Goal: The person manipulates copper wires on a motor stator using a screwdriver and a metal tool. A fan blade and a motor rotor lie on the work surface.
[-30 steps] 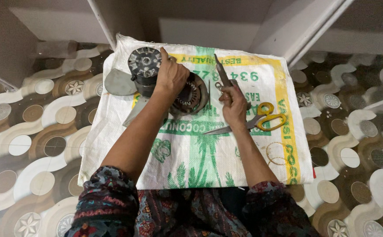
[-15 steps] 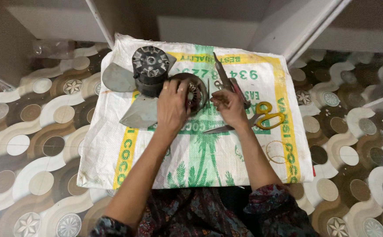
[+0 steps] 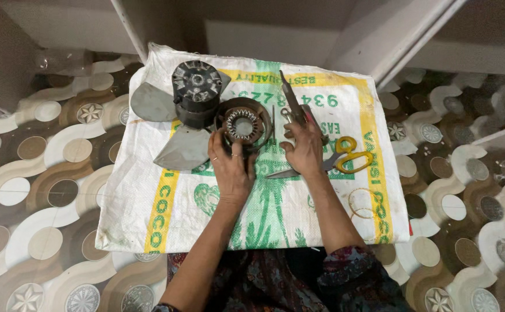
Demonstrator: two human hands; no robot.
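A round motor stator [image 3: 243, 123] with a toothed metal core lies on a white woven sack [image 3: 298, 214]. My left hand [image 3: 230, 169] grips its near edge with fingers curled on the rim. Just left of it stands a dark fan motor housing [image 3: 196, 92] with grey fan blades [image 3: 177, 151] attached. My right hand [image 3: 305, 149] rests on the sack beside the stator, fingers bent over a small metal part near the pliers [image 3: 292, 103]; whether it grips anything I cannot tell. Yellow-handled scissors [image 3: 345, 157] lie just right of that hand.
The sack covers a patterned floor of brown and white tiles [image 3: 38, 190]. A wall and a pale frame [image 3: 379, 40] run along the far side. A thin wire ring [image 3: 361, 202] lies on the sack's right part.
My left hand has slid back from the fan motor toward me and now holds the stator's near rim, leaving its toothed core uncovered. My right hand has stayed in place.
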